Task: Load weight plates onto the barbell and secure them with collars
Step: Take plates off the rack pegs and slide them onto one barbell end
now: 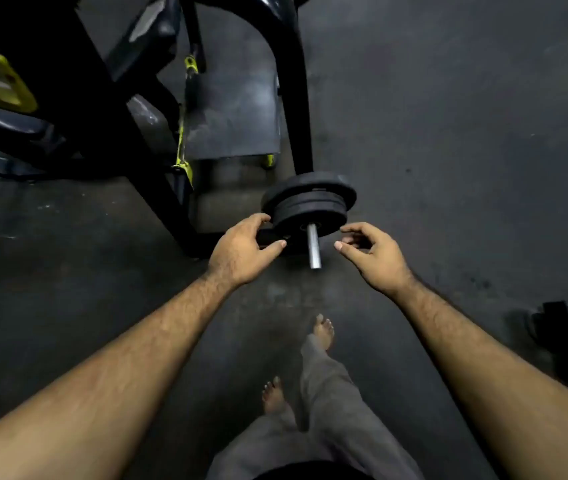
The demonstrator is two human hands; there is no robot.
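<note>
— Head view first: where is the bar?

— Just above the middle of the frame. The bare steel bar end (313, 249) points down toward six o'clock, and black weight plates (310, 206) sit stacked on it, a wider one behind and smaller ones in front. They rest low over the dark floor (449, 168).

— And the hands?

— The left hand (241, 251) is at nine o'clock from the bar end, fingers loosely spread, fingertips at the rim of the front plate; whether they actually touch it I cannot tell. The right hand (376, 254) is at three o'clock, grip relaxed and half curled, holding nothing, just beside the plates but apart from them.

— Any collar on the bar?

— I cannot make one out; the spot where bar meets plate is too dark.

— What else is around?

— A black machine frame (293, 98) with yellow parts rises at twelve and eleven o'clock. Two bare feet (324, 330) and grey trousers (327, 393) show at six o'clock. A dark object (566, 337) lies at the four o'clock edge.
</note>
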